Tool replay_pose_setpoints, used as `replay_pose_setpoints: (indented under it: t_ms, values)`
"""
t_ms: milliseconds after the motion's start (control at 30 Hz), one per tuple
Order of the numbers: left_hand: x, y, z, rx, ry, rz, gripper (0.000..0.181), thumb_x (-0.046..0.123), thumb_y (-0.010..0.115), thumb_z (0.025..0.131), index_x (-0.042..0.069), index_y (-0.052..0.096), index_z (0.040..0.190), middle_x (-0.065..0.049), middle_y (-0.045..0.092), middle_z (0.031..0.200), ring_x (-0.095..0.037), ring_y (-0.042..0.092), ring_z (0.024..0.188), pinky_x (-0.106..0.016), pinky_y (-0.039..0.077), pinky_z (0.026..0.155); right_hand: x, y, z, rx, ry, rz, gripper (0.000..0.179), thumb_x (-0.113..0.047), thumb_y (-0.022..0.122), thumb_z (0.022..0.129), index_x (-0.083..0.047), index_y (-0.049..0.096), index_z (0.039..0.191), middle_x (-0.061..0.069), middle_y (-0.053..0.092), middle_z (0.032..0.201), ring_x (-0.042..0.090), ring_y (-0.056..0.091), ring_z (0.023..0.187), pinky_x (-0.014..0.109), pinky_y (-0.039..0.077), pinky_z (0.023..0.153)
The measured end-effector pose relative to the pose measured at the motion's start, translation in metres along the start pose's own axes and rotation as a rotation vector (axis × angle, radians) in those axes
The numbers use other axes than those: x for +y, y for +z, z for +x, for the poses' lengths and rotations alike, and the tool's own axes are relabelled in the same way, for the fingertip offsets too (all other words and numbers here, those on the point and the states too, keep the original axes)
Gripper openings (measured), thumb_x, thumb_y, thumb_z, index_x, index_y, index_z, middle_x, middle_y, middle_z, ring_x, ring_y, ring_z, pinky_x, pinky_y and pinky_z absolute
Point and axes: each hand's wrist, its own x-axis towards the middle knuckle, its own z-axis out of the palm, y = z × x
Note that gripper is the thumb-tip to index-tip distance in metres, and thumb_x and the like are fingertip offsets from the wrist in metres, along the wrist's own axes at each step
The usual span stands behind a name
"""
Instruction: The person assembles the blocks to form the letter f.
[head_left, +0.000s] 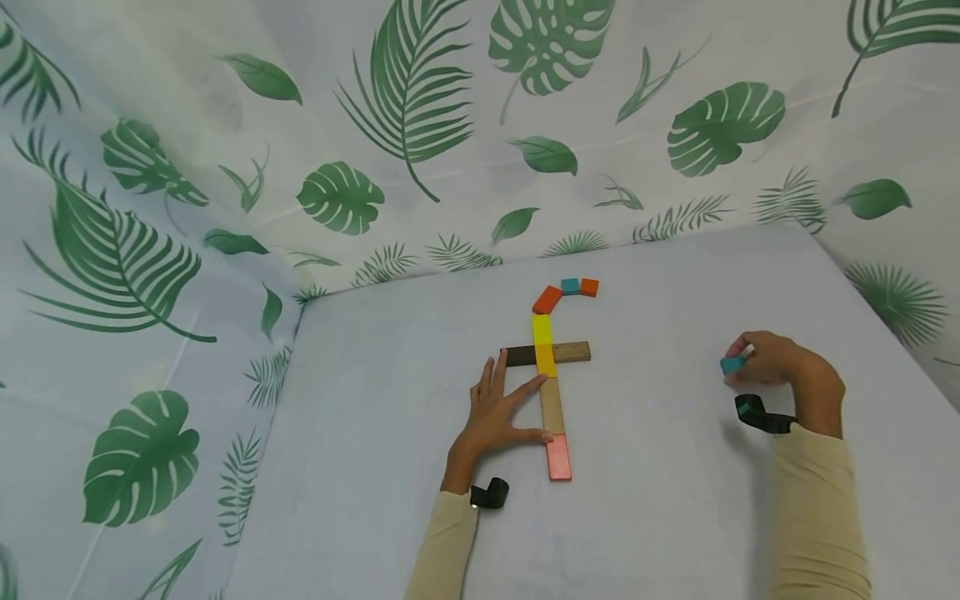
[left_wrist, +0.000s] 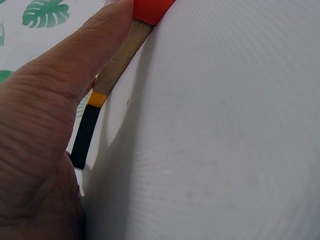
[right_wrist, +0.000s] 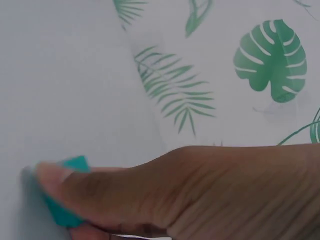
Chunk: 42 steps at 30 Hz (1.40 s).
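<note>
In the head view, flat blocks lie in a cross-like figure on the table. It has a pink block (head_left: 558, 458), a tan block (head_left: 552, 406), yellow blocks (head_left: 543, 330), and a dark brown block (head_left: 520, 356) and a brown block (head_left: 572, 352) on either side. My left hand (head_left: 497, 412) spreads its straight fingers along the figure's left side, thumb tip by the pink and tan blocks, index tip by the yellow. Far to the right, my right hand (head_left: 772, 358) pinches a blue block (head_left: 731, 365), teal in the right wrist view (right_wrist: 67, 212). A small white bit shows among its fingers.
Above the yellow blocks, a red-orange block (head_left: 547, 299), a small blue block (head_left: 570, 287) and an orange block (head_left: 589, 287) curve to the right. Leaf-printed white cloth (head_left: 450, 208) stands behind and beside the pale table (head_left: 375, 500).
</note>
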Motion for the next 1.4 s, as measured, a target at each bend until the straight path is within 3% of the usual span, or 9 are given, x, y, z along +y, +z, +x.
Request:
replay_pose_setpoints:
  t_ms: [67,167,333,433,567,800,1067,1400]
  values:
    - [-0.001,0.000,-0.001,0.001,-0.004,-0.004,0.094,0.066,0.077,0.070,0.049,0.030,0.149,-0.004,-0.016,0.165,-0.034,-0.009,0.152,-0.057,0.018,0.112,-0.002,0.003,0.003,0.064,0.007,-0.007,0.050,-0.027,0.073,0.086,0.010,0.048,0.108,0.020,0.058,0.094,0.025,0.054,0.081,0.029,0.043,0.064]
    - [-0.002,0.000,-0.001,0.006,0.003,-0.005,0.094,0.066,0.077,0.070,0.048,0.030,0.149,-0.004,-0.015,0.165,-0.034,-0.009,0.152,-0.057,0.019,0.111,-0.003,0.007,0.007,0.155,-0.005,-0.022,0.054,-0.032,0.071,0.087,0.012,0.047,0.109,0.025,0.059,0.094,0.028,0.057,0.079,0.031,0.044,0.063]
    - [-0.002,0.000,-0.001,0.020,0.022,-0.008,0.094,0.065,0.077,0.070,0.047,0.031,0.150,-0.006,-0.014,0.165,-0.035,-0.008,0.152,-0.057,0.020,0.110,-0.004,0.011,0.013,0.207,-0.079,-0.059,0.058,-0.028,0.071,0.088,0.013,0.047,0.121,0.042,0.053,0.115,0.051,0.053,0.101,0.052,0.048,0.078]
    - [-0.002,-0.001,0.000,0.020,0.018,-0.007,0.093,0.064,0.077,0.070,0.047,0.031,0.149,-0.005,-0.014,0.165,-0.034,-0.008,0.152,-0.057,0.020,0.110,-0.006,0.013,0.017,0.222,-0.104,-0.044,0.055,-0.022,0.071,0.087,0.013,0.047,0.122,0.043,0.050,0.119,0.055,0.051,0.107,0.059,0.046,0.083]
    - [-0.001,-0.002,0.000,0.011,0.017,-0.009,0.093,0.064,0.078,0.070,0.046,0.032,0.149,-0.006,-0.014,0.165,-0.034,-0.009,0.152,-0.056,0.019,0.111,-0.009,0.017,0.022,0.259,-0.105,-0.015,0.053,-0.021,0.069,0.089,0.011,0.047,0.124,0.040,0.050,0.118,0.052,0.052,0.104,0.055,0.047,0.081]
    - [-0.002,0.000,0.000,0.018,0.024,-0.003,0.092,0.064,0.077,0.070,0.047,0.033,0.149,-0.007,-0.013,0.165,-0.035,-0.008,0.152,-0.056,0.020,0.111,-0.023,0.028,0.044,0.371,-0.235,-0.007,0.045,-0.014,0.066,0.091,0.012,0.051,0.124,0.038,0.053,0.116,0.052,0.055,0.105,0.059,0.047,0.086]
    - [-0.002,0.000,0.000,0.013,0.013,0.015,0.093,0.065,0.077,0.070,0.048,0.031,0.149,-0.007,-0.013,0.165,-0.036,-0.007,0.152,-0.056,0.020,0.110,-0.042,0.041,0.074,0.483,-0.269,0.058,0.044,-0.016,0.068,0.091,0.014,0.055,0.120,0.035,0.056,0.111,0.048,0.056,0.103,0.058,0.045,0.087]
    - [-0.002,-0.001,-0.001,0.003,0.010,-0.004,0.093,0.064,0.077,0.070,0.048,0.031,0.149,-0.005,-0.015,0.165,-0.034,-0.009,0.152,-0.056,0.019,0.110,-0.068,0.047,0.105,0.496,-0.294,0.082,0.041,-0.014,0.068,0.092,0.010,0.057,0.123,0.032,0.057,0.113,0.045,0.055,0.105,0.057,0.044,0.092]
